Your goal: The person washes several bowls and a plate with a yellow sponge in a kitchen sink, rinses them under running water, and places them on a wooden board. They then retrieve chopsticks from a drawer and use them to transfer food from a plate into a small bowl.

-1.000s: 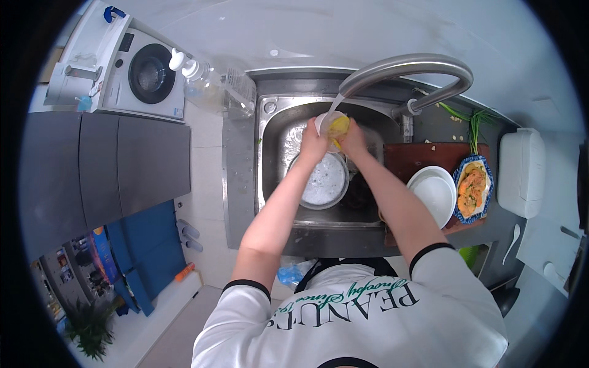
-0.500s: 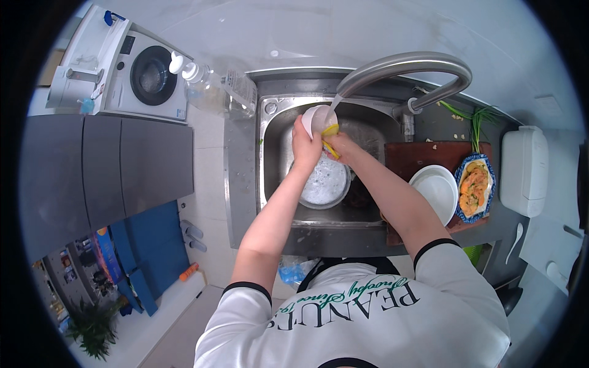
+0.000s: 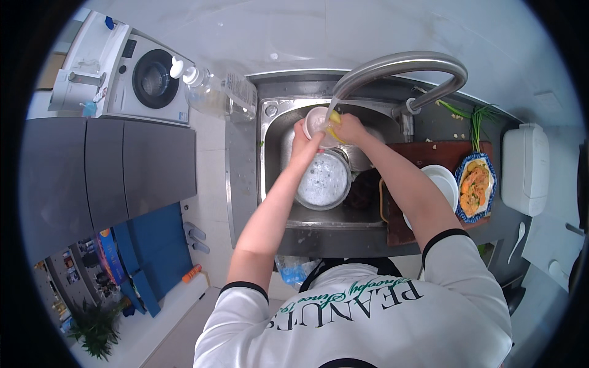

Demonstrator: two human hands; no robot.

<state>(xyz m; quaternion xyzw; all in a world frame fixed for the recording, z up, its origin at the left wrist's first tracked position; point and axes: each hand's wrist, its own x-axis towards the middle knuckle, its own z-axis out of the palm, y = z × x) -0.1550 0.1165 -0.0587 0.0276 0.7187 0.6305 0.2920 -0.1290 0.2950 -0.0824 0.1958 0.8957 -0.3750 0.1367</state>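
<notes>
1. The left hand (image 3: 305, 132) grips a small white bowl (image 3: 315, 118) by its rim, fingers curled round it, under the faucet (image 3: 392, 67) over the sink (image 3: 273, 122).
2. The right hand (image 3: 351, 127) has its fingers pinching a yellow sponge (image 3: 334, 119) against the bowl.
3. Wet and probably soapy, the bowl looks light, stiff, slippery and breakable; holding it by the rim suits it.

A small white bowl (image 3: 315, 119) sits tilted in the left hand (image 3: 302, 136), under the tap's stream. A yellow sponge (image 3: 334, 120) presses against it from the right hand (image 3: 350, 129).
</notes>
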